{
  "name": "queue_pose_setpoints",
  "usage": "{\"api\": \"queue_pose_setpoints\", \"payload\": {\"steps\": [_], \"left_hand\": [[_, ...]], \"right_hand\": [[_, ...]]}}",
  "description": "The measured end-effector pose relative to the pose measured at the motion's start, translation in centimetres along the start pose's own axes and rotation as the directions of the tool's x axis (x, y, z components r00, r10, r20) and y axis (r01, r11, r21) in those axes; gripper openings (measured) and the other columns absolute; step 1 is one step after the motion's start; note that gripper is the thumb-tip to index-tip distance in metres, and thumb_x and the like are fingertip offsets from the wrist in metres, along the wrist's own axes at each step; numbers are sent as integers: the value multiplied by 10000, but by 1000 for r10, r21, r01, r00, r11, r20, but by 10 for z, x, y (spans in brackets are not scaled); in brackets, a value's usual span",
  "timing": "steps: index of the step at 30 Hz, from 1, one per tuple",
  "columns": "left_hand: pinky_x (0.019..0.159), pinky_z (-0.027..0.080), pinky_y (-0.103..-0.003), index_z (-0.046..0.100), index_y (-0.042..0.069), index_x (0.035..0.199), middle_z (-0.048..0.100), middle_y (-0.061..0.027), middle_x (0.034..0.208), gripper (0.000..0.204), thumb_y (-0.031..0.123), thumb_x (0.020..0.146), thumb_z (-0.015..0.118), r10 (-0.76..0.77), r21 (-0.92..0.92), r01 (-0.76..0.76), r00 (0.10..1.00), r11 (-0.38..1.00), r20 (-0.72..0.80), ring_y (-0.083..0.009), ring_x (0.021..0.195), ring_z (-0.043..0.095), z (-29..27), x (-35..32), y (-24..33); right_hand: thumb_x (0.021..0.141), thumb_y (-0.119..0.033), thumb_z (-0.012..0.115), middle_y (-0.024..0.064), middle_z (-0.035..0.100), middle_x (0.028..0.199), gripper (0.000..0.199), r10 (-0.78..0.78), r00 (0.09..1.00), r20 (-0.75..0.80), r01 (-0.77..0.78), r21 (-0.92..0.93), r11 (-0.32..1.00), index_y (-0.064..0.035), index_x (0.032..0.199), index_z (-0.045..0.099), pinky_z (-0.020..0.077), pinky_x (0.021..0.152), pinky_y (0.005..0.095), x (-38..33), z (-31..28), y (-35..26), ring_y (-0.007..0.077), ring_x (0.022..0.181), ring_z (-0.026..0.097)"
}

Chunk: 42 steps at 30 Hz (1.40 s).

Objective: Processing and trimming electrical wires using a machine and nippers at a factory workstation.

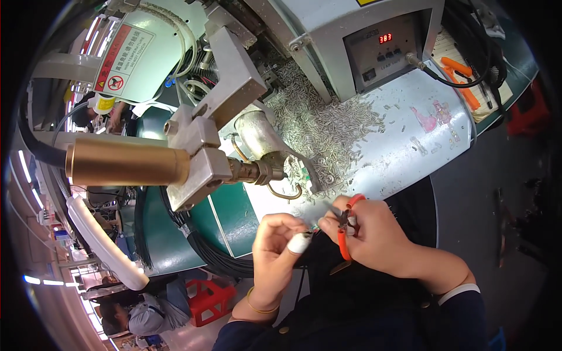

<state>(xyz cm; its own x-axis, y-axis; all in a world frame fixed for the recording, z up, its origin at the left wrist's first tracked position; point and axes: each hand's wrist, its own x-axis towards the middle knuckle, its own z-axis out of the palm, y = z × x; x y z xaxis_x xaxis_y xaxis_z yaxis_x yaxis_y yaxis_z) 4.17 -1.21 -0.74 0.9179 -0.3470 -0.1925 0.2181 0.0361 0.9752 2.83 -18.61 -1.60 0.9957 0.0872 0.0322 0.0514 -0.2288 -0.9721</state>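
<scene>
My left hand (275, 243) is closed, its thumb and forefinger pinched on a small dark part with a bit of green near its end; its exact kind is too small to tell. A white cover (300, 241) wraps the thumb. Just to the right, my right hand (380, 234) grips side cutters with orange-red handles (343, 244). Their jaws point toward the left fingertips. Right thumb and forefinger meet close to the held part. Both hands are at the front edge of the white worktop (404, 161), below the soldering machine's tip.
A brass-coloured cylinder (129, 162) and metal arm stand over the left side. Small metal clippings (328, 134) cover the worktop. A grey control box (380, 52) stands behind. Orange-handled tools (462, 88) lie far right. Black cables (222, 257) hang left; a person (155, 316) sits beyond.
</scene>
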Motion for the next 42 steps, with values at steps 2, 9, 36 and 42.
{"api": "queue_pose_setpoints", "payload": {"steps": [2, 9, 36, 42], "left_hand": [[726, 422, -220, 496, -27, 945, 536, -73, 905, 169, -77, 786, 522, 105, -2, -105, 994, 995, -18, -115, 803, 523, -1, -1, -1], [570, 407, -186, 520, -9, 875, 557, -70, 815, 111, -28, 783, 579, 331, 381, -329, 942, 864, 61, -86, 670, 509, 2, 0, -1], [606, 411, -168, 526, -28, 898, 563, -33, 798, 142, -55, 771, 584, 183, 314, -189, 982, 930, 48, -60, 694, 520, 1, -12, 1], [735, 435, -199, 524, -34, 899, 585, -61, 847, 135, -54, 777, 579, -141, -114, 139, 990, 984, -6, -100, 809, 562, 2, -7, 10]], "right_hand": [[866, -269, 521, 21, 496, 504, 309, 280, 937, 208, -339, 359, 870, -5, 708, 549, 367, 387, 232, -2, 2, -3, 101, 437, 503], [852, -314, 534, 29, 519, 597, 294, 321, 824, 468, -535, 453, 713, -28, 783, 540, 364, 359, 208, 6, 2, 5, 89, 387, 469], [708, -148, 579, 0, 464, 574, 136, -455, 887, -83, 364, -483, 797, -105, 809, 497, 370, 396, 256, -15, 14, 6, 118, 446, 505], [788, -92, 607, 26, 578, 618, 98, -101, 991, -90, 109, 81, 991, -44, 820, 528, 418, 450, 226, -19, 17, 6, 97, 491, 548]]}}
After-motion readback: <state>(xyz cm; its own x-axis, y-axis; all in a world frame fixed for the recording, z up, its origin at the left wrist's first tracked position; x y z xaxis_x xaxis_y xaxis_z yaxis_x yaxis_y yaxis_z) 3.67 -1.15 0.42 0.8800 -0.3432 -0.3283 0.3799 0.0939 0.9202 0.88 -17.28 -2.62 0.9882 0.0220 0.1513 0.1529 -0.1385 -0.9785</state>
